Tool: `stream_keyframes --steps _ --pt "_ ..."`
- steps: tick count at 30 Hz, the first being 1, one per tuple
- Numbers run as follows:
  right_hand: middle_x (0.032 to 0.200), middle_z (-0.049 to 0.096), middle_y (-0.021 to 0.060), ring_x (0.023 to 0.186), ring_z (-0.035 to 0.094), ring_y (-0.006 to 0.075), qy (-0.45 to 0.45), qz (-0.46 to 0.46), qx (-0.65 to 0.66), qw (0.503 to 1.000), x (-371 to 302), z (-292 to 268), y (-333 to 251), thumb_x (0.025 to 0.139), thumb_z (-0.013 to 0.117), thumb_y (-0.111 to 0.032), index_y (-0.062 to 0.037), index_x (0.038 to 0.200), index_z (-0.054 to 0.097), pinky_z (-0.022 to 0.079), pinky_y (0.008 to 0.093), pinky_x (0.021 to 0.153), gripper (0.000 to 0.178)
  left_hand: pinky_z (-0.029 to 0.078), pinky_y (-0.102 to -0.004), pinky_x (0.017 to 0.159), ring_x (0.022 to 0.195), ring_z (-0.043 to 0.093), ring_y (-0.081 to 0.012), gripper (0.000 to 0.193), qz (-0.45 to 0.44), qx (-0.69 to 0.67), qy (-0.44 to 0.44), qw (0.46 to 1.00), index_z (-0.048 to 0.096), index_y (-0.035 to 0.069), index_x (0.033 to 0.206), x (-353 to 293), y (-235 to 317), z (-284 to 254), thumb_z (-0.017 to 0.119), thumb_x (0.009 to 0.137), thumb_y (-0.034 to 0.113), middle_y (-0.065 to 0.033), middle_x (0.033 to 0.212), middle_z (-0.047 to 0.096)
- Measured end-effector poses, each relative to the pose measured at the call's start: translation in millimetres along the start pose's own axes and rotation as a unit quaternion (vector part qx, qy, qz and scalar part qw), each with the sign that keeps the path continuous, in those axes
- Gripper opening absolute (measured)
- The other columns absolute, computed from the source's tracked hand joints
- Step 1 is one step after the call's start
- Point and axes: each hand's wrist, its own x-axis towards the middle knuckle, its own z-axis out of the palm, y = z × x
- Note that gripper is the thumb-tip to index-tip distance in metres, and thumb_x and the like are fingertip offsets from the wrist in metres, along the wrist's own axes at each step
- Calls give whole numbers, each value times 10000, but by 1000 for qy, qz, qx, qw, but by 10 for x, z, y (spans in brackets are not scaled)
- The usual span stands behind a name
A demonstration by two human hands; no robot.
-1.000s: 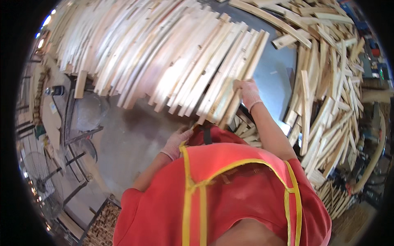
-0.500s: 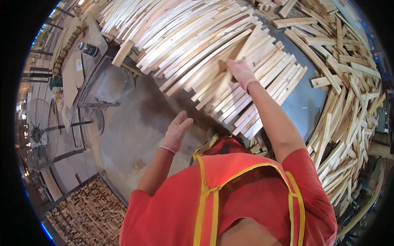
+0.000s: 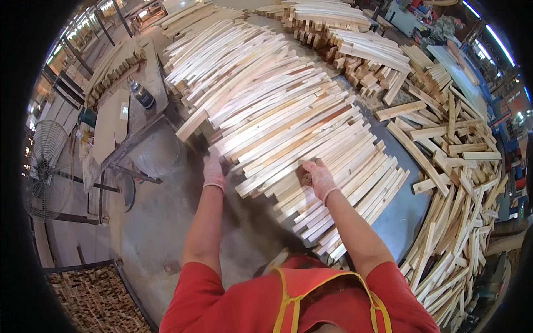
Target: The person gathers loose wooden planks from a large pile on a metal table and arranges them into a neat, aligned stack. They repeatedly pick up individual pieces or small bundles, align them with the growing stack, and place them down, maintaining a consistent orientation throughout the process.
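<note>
Pale wooden strips lie side by side in a long row on a grey-blue table. My right hand, in a whitish-pink knit glove, is on the near part of the row, its fingers curled over a wooden strip. Gloved the same way, my left hand is at the left ends of the strips, fingers pointing away from me and apart. Its fingertips are pale and slightly blurred against the wood. One strip juts out past the others on the left.
A heap of loose wood offcuts fills the right side. Stacked wood stands at the back. On the left are a side table with a dark bottle, a wire fan and a bin of small wood blocks.
The slanted strip under my right hand now lies in line with the row. My left hand has moved forward to the strip ends. The view has tilted up, showing more at the back.
</note>
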Motion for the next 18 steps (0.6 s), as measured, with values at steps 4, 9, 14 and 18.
stream_keyframes --steps 4,9,14,18 --pt "1039 634 127 805 604 235 72 -18 -4 997 -47 44 -115 882 780 -312 -43 1306 531 522 416 683 560 570 -414 671 821 681 -227 442 -34 12 31 999 596 120 1228 -403 -98 409 753 987 456 -57 993 683" --pt "1020 620 137 833 607 235 34 -4 84 996 -188 259 -227 886 812 -239 -44 1254 514 519 428 692 512 614 -508 872 983 728 -301 419 -142 22 -61 988 702 70 1225 -539 -129 31 742 1002 423 -115 1131 752" --pt "1008 625 114 829 597 200 23 7 136 990 -557 -110 -580 908 820 -183 -22 1327 483 522 383 678 562 592 -437 885 974 732 -251 422 -148 138 -107 973 726 39 1182 -1538 283 670 685 1028 430 -87 1092 757" --pt "944 608 66 754 570 145 37 -11 147 988 -464 -499 -418 921 811 -205 26 1352 439 505 305 626 615 553 -413 913 1009 719 -293 451 -36 652 -281 703 745 63 1183 -1928 782 802 664 1008 470 -130 1108 764"
